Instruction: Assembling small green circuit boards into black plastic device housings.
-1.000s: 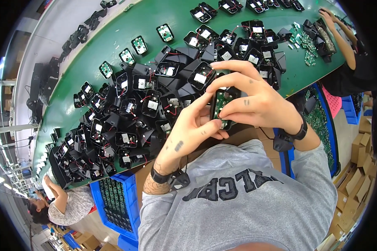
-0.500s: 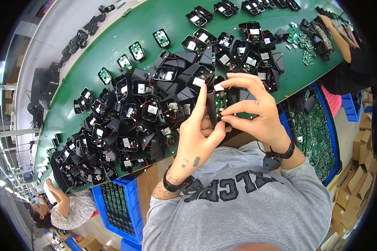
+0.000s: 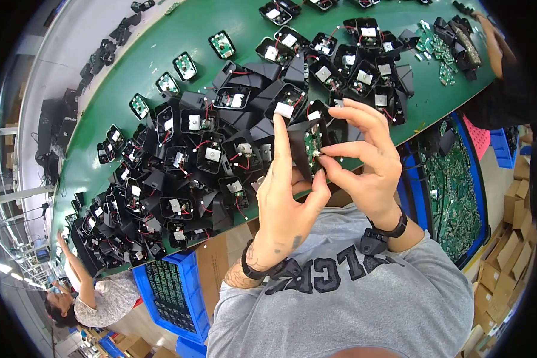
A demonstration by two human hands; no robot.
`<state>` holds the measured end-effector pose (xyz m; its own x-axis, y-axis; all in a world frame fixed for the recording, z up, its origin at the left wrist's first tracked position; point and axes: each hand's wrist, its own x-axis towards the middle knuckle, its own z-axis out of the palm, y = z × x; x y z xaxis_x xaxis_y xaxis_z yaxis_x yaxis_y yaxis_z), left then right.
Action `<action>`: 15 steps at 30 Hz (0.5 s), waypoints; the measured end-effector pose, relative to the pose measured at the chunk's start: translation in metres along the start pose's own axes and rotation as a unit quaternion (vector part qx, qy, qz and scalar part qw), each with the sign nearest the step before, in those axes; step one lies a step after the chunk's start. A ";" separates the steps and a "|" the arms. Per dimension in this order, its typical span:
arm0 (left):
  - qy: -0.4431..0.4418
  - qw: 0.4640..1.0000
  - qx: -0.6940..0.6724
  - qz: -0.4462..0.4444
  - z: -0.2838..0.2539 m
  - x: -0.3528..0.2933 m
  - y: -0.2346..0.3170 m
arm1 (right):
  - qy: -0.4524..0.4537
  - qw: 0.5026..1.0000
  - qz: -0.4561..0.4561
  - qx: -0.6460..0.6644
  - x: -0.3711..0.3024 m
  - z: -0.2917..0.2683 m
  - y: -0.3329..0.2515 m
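A black plastic housing [image 3: 299,143] with a green circuit board [image 3: 312,141] inside is held upright in front of me. My left hand [image 3: 283,197] grips it from below and the left, its index finger stretched up along the side and the thumb at the lower end. My right hand [image 3: 364,158] pinches thumb and index finger at the board's lower right edge, beside a small pale part [image 3: 316,153]; what lies between the fingertips is too small to make out. Its other fingers are raised and curved. Behind stands an open housing with a white block [image 3: 284,110].
Many black housings with red wires [image 3: 212,154] crowd the green table [image 3: 143,65]. Loose circuit boards [image 3: 446,73] lie at the far right. Blue crates [image 3: 198,286] of boards stand below the table edge. Other people work at the left [image 3: 104,301] and far right.
Both hands and the held housing have shifted slightly. The left hand has dropped a little and the right fingertips are a bit farther from the board's face. The view has turned slightly.
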<state>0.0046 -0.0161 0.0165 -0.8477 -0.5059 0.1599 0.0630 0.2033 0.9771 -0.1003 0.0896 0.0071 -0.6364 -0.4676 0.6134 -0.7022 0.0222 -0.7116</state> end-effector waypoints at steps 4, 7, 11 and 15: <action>0.007 1.000 0.024 -0.001 -0.002 -0.002 -0.008 | 0.018 0.999 0.004 -0.025 -0.006 0.007 0.001; 0.008 1.000 0.025 -0.011 -0.001 0.000 -0.013 | -0.013 0.999 -0.002 -0.032 -0.004 0.008 0.000; 0.012 1.000 0.004 -0.017 -0.002 -0.001 -0.019 | -0.044 0.997 -0.014 -0.063 0.000 0.008 -0.003; -0.003 0.998 -0.031 -0.058 -0.002 -0.003 -0.015 | -0.107 0.994 0.013 -0.013 0.003 0.002 0.007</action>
<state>0.0070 -0.0192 0.0013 -0.8542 -0.5180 0.0446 -0.0038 0.0920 0.9957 -0.1061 0.0867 0.0034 -0.5734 -0.6439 0.5066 -0.6966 0.0576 -0.7152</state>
